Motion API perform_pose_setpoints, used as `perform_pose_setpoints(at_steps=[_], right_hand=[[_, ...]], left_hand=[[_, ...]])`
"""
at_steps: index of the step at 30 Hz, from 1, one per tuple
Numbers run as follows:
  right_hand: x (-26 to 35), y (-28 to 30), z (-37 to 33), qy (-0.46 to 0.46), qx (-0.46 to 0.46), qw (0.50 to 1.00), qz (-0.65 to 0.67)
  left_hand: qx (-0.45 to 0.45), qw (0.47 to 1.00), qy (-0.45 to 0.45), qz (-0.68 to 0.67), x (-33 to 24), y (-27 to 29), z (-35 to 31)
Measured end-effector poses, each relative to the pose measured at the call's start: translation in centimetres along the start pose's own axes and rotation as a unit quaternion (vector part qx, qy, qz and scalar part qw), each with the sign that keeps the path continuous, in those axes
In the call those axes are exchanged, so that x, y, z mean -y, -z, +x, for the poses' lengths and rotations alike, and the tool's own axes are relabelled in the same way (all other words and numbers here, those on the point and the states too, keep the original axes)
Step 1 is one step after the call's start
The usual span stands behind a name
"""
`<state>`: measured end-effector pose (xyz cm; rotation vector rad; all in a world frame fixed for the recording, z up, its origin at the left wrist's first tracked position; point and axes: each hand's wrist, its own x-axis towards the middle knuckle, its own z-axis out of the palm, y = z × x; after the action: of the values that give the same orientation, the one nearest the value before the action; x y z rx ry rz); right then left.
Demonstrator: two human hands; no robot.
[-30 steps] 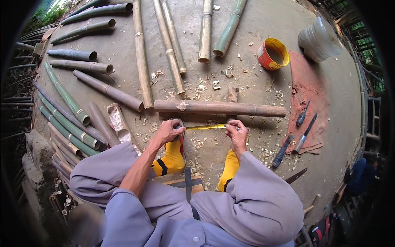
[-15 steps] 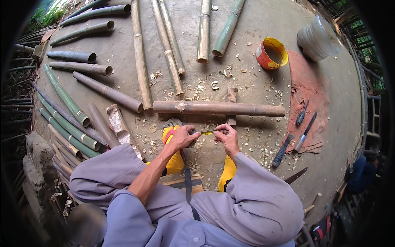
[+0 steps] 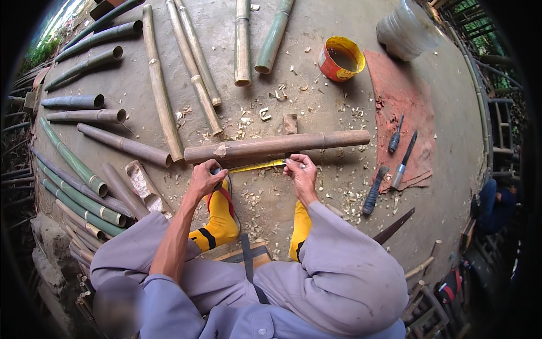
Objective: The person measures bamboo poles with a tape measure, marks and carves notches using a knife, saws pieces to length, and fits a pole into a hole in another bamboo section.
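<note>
A yellow tape measure [image 3: 257, 166] is stretched between my hands, running just in front of a brown bamboo pole [image 3: 276, 146]. My left hand [image 3: 203, 179] is closed around its dark case near the pole's left end. The fingers of my right hand [image 3: 302, 178] pinch the blade's free end below the middle of the pole. The pole lies crosswise before me, its right part over a small wooden block [image 3: 290, 123]. A pale notch marks the pole's left part. Most of the tape case is hidden by my left fingers.
Several bamboo poles [image 3: 161, 85] fan out at the left and far side. On a red cloth [image 3: 395, 85] lie a dark-handled tool [image 3: 375, 192], a knife [image 3: 404, 161] and an awl-like tool [image 3: 396, 135]. A red-yellow tin [image 3: 339, 59] holds liquid. A saw blade [image 3: 394, 226] lies right.
My hands have moved apart, drawing out more of the yellow tape between them. The view has shifted, so the surroundings sit farther left in the picture, and the pole appears slightly tilted.
</note>
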<state>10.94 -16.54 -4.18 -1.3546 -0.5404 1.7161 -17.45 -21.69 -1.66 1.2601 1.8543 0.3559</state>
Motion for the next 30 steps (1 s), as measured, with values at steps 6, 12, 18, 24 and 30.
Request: perform_pose_setpoints(at_steps=[6,12,18,24,30], right_hand=[[-1.1,-1.3,2.8,0.043,-0.021,0.998,0.034],[-1.5,-1.9,3.3,0.061,-0.033,0.997,0.019],[-1.5,-1.9,3.1,0.043,-0.050,0.998,0.009],[0.3,0.5,3.1,0.048,-0.100,0.991,0.074],[9.8,14.2,6.9,0.213,-0.311,0.923,0.082]], left_hand=[[-0.056,0.998,-0.005,0.035,0.2,0.4,0.6],[-0.082,0.995,-0.027,0.043,-0.2,-0.4,1.1],[-0.040,0.998,0.008,0.046,-1.5,0.0,1.3],[-0.039,0.998,0.001,0.045,-1.9,-0.3,1.2],[-0.037,0.999,-0.009,0.021,-1.9,-0.9,1.6]])
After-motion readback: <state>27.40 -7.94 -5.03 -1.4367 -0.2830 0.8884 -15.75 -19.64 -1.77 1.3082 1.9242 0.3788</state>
